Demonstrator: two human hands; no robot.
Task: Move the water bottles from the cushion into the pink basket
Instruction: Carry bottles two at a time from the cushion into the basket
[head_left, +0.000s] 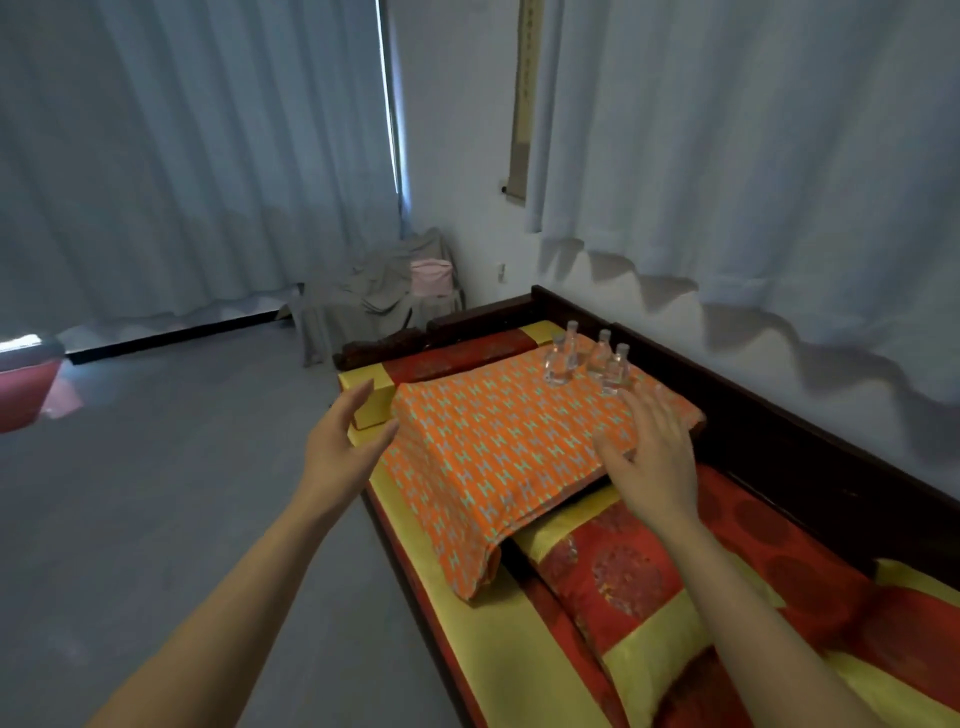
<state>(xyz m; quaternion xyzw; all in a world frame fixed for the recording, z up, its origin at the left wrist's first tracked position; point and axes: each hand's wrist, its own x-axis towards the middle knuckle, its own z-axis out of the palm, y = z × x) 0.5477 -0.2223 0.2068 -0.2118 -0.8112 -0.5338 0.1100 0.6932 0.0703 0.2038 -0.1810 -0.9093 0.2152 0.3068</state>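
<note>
My left hand (337, 441) and right hand (652, 457) hover open and empty near the water bottles (597, 358), which stand clustered at the orange cushion's (488, 467) far end; they look light, slick and tippy on soft fabric, so I'd grasp each round its body.

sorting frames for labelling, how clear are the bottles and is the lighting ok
Head view: dim bluish light; the small clear water bottles on the orange patterned cushion look soft and faint; edges bend from the wide lens; glare beside the pale curtain.
</note>
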